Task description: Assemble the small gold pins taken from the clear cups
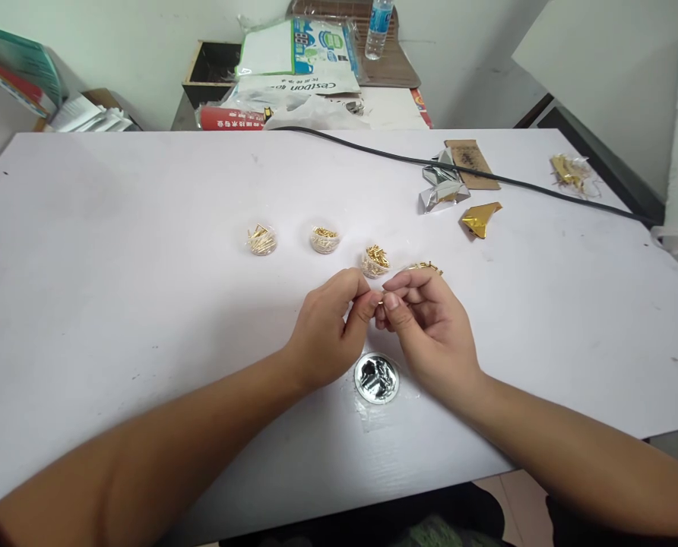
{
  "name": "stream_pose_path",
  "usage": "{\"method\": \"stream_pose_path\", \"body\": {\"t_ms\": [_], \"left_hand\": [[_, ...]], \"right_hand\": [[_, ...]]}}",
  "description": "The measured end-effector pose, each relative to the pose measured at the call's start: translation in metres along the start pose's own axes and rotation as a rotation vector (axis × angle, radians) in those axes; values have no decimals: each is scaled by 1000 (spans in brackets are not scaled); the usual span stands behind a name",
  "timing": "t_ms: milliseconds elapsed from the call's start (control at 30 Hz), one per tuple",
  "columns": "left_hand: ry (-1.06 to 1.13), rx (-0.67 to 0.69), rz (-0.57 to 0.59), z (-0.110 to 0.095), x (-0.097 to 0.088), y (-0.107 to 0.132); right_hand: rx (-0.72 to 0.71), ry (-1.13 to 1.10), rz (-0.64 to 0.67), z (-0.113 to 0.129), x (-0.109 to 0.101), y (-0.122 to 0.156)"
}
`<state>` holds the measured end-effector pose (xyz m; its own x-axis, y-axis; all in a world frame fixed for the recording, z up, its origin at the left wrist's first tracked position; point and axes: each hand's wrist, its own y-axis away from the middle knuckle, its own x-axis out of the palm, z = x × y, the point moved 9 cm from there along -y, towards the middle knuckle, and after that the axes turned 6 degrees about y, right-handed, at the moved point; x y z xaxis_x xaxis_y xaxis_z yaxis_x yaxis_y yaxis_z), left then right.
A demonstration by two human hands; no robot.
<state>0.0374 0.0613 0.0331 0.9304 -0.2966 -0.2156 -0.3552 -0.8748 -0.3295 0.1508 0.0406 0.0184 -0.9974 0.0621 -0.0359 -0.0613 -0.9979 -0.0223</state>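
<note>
My left hand point(333, 327) and my right hand point(433, 327) meet over the middle of the white table. Thumb and forefinger of each pinch a tiny gold-coloured piece point(381, 301), mostly hidden by the fingertips. Just beyond them stands a small clear cup of gold pins point(376, 260). Another heap of gold pieces point(427, 267) shows partly behind my right hand. Farther left are a cup of short gold pieces point(324, 239) and a cup of pale gold sticks point(261, 240). Below my hands lies a round, shiny silver disc point(377, 378), held on the table by clear tape.
A black cable point(362, 147) crosses the table's far side. Crumpled silver foil point(445, 194), gold foil point(480, 220), brown cardboard point(473, 164) and a bag of gold pieces point(570, 173) lie at the right. Behind the table are packages and a water bottle point(378, 30).
</note>
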Motion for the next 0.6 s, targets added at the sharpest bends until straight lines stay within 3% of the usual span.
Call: {"method": "stream_pose_path", "body": {"t_ms": [233,600], "left_hand": [[-33,-15,-53,-1,-1,0],[41,-98,-18,7,0,0]], "right_hand": [[63,-68,-53,-8,-1,0],[143,-172,13,-16,5,-2]]}}
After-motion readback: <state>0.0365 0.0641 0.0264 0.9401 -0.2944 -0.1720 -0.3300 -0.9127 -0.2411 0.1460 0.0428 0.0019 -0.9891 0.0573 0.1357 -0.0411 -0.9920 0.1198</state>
